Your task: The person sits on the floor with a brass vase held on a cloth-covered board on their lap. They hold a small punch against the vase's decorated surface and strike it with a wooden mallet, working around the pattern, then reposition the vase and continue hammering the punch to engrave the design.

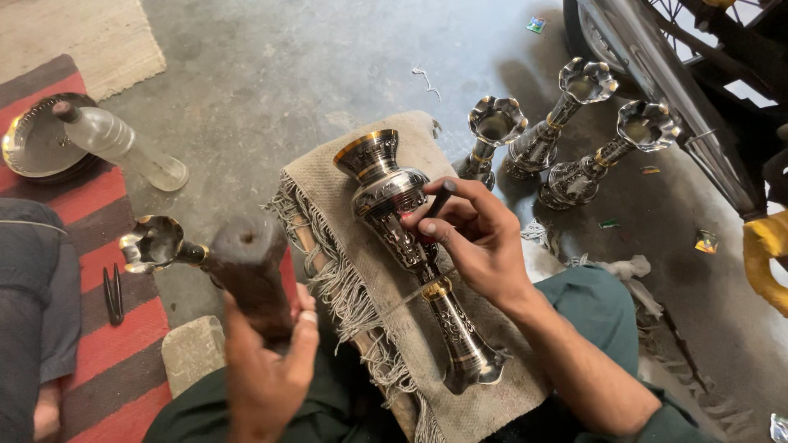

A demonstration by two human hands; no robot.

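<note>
An engraved silver and gold metal vase [402, 238] lies on its side on a frayed burlap cloth [336, 213] draped over a block in front of me. My right hand [480, 246] rests on the vase's middle and pinches a short dark punch [439, 199] whose tip touches the metal. To the left, my left hand [267, 373] grips a dark wooden mallet [246, 262], raised upright above my lap and apart from the vase.
Three similar vases [566, 131] stand upright on the concrete floor at the back right, near a cycle wheel [657, 66]. Another vase [156, 242] lies behind the mallet. A plastic bottle [123, 143], metal plate [37, 139], two dark tools [112, 293] and a person's leg [33, 279] are on the striped rug.
</note>
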